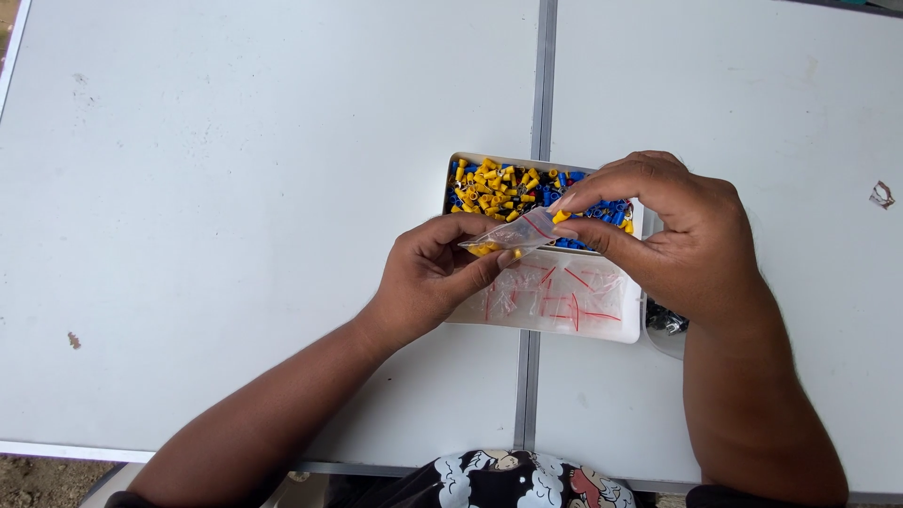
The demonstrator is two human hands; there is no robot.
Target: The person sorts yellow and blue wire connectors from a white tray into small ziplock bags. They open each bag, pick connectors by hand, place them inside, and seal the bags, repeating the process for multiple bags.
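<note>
Left hand (428, 273) pinched a small clear bag (513, 235) above the white tray (555, 325). Right hand (673, 235) held a yellow connector (561, 216) between thumb and forefinger at the bag's mouth. Yellow and blue connectors (499, 188) filled the tray's far compartment; empty bags (564, 292) lay in the near one

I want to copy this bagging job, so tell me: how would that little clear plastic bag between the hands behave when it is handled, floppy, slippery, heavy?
The small clear bag probably handles floppy: it sags and creases between the left hand and right hand. It is likely very light, with only a few yellow pieces showing at its low end. Its glossy film may be slippery, so a pinch grip suits it.
</note>
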